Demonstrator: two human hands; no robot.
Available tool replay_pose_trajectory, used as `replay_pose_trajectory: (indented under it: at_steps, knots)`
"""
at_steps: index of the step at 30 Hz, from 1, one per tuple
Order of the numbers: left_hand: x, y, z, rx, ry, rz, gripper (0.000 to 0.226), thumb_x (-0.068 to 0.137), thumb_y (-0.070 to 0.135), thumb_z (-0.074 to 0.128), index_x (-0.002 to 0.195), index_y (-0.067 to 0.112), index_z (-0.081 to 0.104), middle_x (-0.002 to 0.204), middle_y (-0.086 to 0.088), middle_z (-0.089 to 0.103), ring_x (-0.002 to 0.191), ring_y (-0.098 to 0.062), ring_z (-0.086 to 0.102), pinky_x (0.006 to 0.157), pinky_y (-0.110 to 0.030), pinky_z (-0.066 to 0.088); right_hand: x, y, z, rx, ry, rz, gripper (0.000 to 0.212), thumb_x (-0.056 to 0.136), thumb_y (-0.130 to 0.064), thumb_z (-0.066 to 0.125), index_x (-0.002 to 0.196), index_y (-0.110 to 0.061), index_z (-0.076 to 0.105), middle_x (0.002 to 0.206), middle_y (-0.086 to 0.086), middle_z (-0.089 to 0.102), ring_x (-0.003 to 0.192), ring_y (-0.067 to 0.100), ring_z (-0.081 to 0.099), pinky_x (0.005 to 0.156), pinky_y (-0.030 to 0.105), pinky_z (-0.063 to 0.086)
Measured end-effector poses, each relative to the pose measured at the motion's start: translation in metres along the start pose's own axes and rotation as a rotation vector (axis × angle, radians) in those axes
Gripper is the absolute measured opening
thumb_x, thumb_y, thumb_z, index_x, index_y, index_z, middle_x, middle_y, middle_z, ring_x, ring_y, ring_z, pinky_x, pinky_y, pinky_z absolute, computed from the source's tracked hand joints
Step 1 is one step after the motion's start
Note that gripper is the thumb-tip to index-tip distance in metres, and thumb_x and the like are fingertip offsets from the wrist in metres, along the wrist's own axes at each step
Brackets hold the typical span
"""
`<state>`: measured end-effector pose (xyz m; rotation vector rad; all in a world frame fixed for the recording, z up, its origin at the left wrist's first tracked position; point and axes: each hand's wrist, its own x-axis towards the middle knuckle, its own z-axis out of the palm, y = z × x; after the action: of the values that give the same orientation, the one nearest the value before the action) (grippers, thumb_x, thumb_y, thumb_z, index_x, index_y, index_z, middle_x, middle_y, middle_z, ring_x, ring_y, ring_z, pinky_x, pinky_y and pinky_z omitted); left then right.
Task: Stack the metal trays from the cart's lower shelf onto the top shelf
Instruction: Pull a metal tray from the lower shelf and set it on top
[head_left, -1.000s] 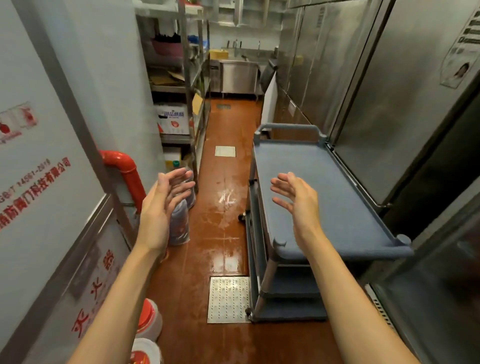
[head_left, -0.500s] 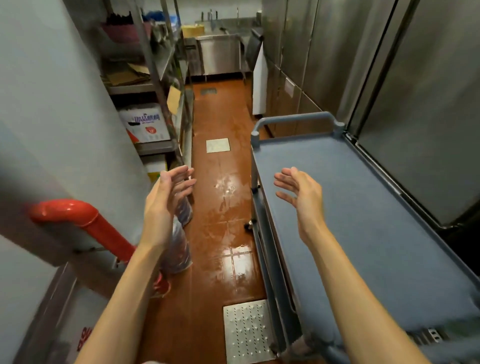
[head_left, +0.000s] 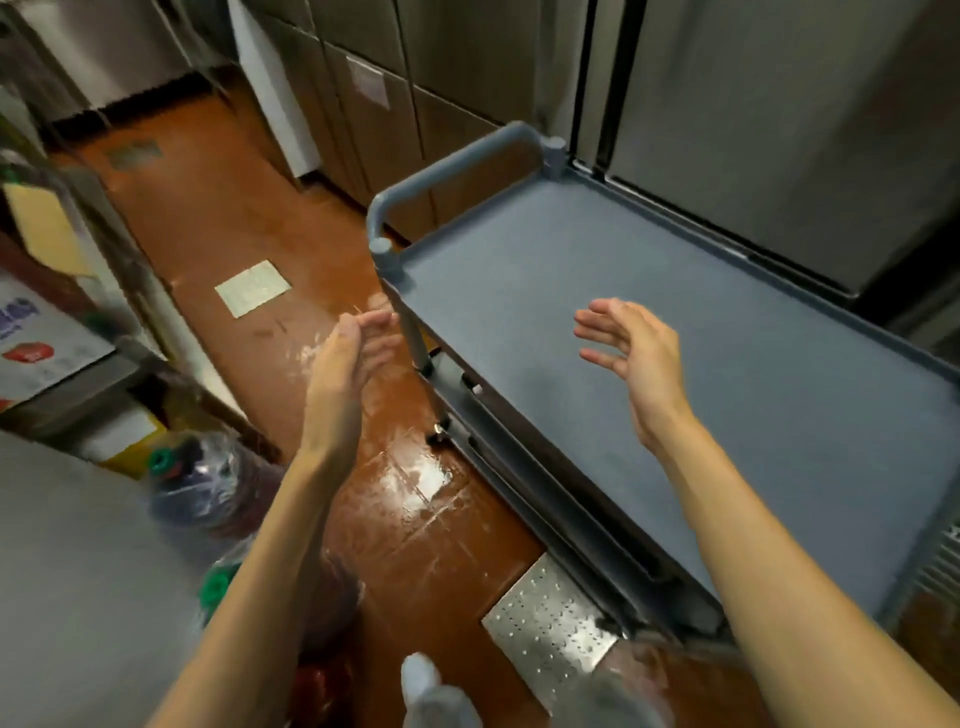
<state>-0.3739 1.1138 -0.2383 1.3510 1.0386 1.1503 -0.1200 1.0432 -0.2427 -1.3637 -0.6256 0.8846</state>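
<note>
A grey-blue service cart stands against the steel fridge doors, its flat top shelf (head_left: 597, 270) bare. A curved handle (head_left: 457, 161) rises at its far end. Only the left edges of the lower shelves (head_left: 524, 483) show beneath the top; no metal trays are visible from this angle. My right hand (head_left: 631, 345) hovers over the top shelf, fingers spread and holding nothing. My left hand (head_left: 348, 358) is held edge-on above the floor just left of the cart's near post, fingers straight, holding nothing.
The narrow aisle has a wet brown floor (head_left: 249, 218) with metal drain plates (head_left: 545, 623). Bagged bottles with green caps (head_left: 202, 483) sit on the floor at left, beside a steel rack (head_left: 104, 249) with boxes. Steel fridge doors (head_left: 753, 104) line the right.
The camera has moved closer and tilted down over the cart, which now fills the right side. Both hands stay raised and open, the right one now further over the top shelf.
</note>
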Motion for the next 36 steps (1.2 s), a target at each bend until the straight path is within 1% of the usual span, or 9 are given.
replay_pose_trajectory:
  at_steps: [2,7,12,22,27,29,31,33,36]
  knots:
    - [0.022,-0.014,-0.005,0.021,-0.086,-0.054,0.043,0.098,0.051,0.035,0.108,0.025,0.068,0.116,0.000,0.071,0.106,-0.018,0.067,0.092,-0.030,0.052,-0.002,0.009,0.008,-0.001,0.090,0.036,0.021,0.099,-0.021,0.048,0.102,-0.008,0.065,0.104,0.014,0.071,0.100,0.026,0.068,0.089,0.044,0.053]
    - [0.058,-0.046,0.000,0.092,-0.286,-0.109,0.041,0.100,0.044,0.035,0.111,0.020,0.066,0.120,-0.007,0.068,0.111,-0.025,0.064,0.102,-0.046,0.047,-0.001,0.031,0.014,0.043,0.275,0.091,0.020,0.099,-0.020,0.048,0.100,-0.009,0.065,0.104,0.014,0.071,0.099,0.026,0.068,0.087,0.042,0.054]
    - [0.082,-0.078,0.001,0.164,-0.356,-0.124,0.048,0.101,0.040,0.035,0.117,0.006,0.064,0.121,-0.013,0.067,0.112,-0.029,0.064,0.104,-0.055,0.045,0.013,0.059,0.012,0.070,0.335,0.096,0.019,0.099,-0.018,0.048,0.097,-0.012,0.065,0.103,0.015,0.071,0.098,0.028,0.068,0.084,0.042,0.055]
    - [0.119,-0.122,0.005,0.184,-0.601,-0.154,0.039,0.103,0.042,0.032,0.108,0.026,0.067,0.117,-0.002,0.069,0.108,-0.019,0.066,0.098,-0.043,0.050,0.000,0.103,0.024,0.049,0.579,0.129,0.018,0.099,-0.018,0.050,0.102,-0.009,0.065,0.102,0.014,0.071,0.095,0.027,0.069,0.079,0.040,0.057]
    - [0.125,-0.172,-0.003,0.293,-0.817,-0.141,0.043,0.103,0.041,0.034,0.107,0.018,0.071,0.111,0.002,0.073,0.107,-0.012,0.066,0.096,-0.031,0.049,-0.039,0.151,0.058,-0.098,0.820,-0.036,0.017,0.097,-0.013,0.051,0.091,-0.011,0.067,0.080,0.011,0.070,0.072,0.023,0.068,0.063,0.028,0.057]
    - [0.123,-0.196,-0.011,0.394,-0.913,-0.170,0.040,0.104,0.039,0.036,0.106,0.019,0.072,0.109,0.005,0.072,0.107,-0.010,0.065,0.096,-0.029,0.047,-0.056,0.180,0.072,-0.218,0.818,-0.031,0.018,0.094,-0.014,0.052,0.086,-0.016,0.068,0.071,0.003,0.068,0.063,0.014,0.065,0.057,0.022,0.054]
    - [0.122,-0.224,-0.016,0.511,-1.010,-0.211,0.035,0.103,0.037,0.040,0.107,0.021,0.070,0.107,0.008,0.070,0.104,-0.008,0.063,0.096,-0.031,0.048,-0.067,0.217,0.080,-0.382,0.744,0.080,0.016,0.093,-0.018,0.054,0.086,-0.022,0.067,0.070,-0.005,0.068,0.063,0.007,0.065,0.058,0.022,0.055]
    - [0.126,-0.250,-0.014,0.631,-1.084,-0.225,0.031,0.102,0.039,0.042,0.110,0.023,0.067,0.107,0.009,0.066,0.103,-0.009,0.061,0.090,-0.027,0.047,-0.067,0.256,0.076,-0.577,0.637,0.244,0.011,0.092,-0.021,0.056,0.092,-0.025,0.067,0.076,-0.008,0.069,0.067,0.004,0.064,0.063,0.028,0.059]
    - [0.135,-0.287,-0.007,0.848,-1.160,-0.257,0.040,0.101,0.042,0.044,0.126,0.014,0.059,0.122,-0.007,0.064,0.110,-0.020,0.057,0.087,-0.028,0.040,-0.060,0.296,0.060,-0.829,0.448,0.529,0.016,0.093,-0.023,0.059,0.107,-0.021,0.065,0.099,-0.001,0.070,0.076,0.008,0.063,0.070,0.028,0.057]
